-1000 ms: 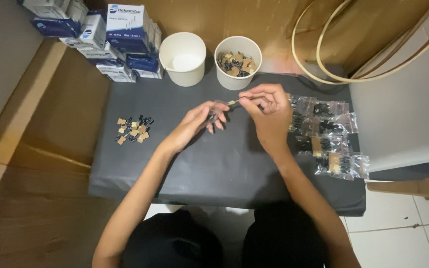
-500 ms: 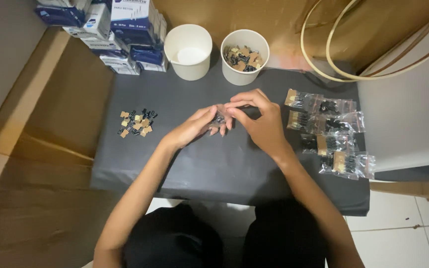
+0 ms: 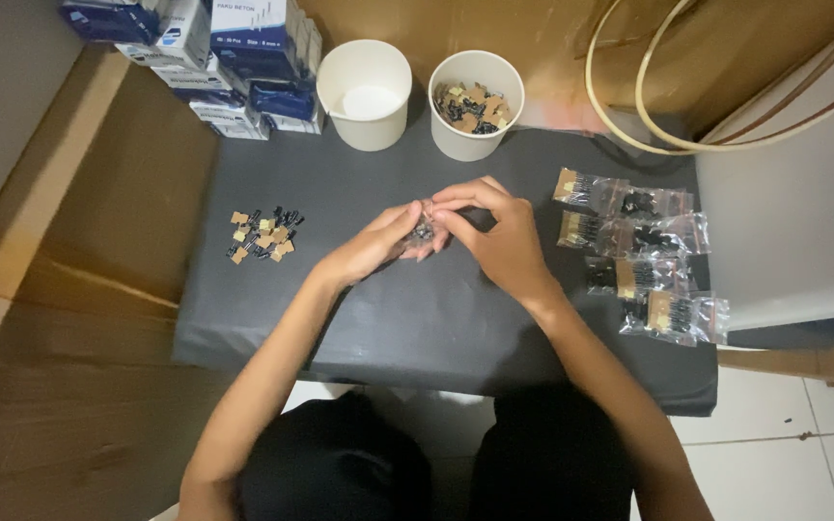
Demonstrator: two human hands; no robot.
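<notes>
Mid-assembly over the dark grey bench [image 3: 417, 318]: left hand [image 3: 374, 246] and right hand [image 3: 494, 232] meeting, both grips pinched on one small black clip piece [image 3: 424, 230] at bench centre. Next calling for fine fingertip alignment. Loose tan-and-black pieces [image 3: 263, 234] lying left.

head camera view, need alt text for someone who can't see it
Seen from above, a left hand and right hand pinch a small dark part over a black mat. Two white cups stand behind, a small pile of parts lies left, and clear packets right.
</notes>
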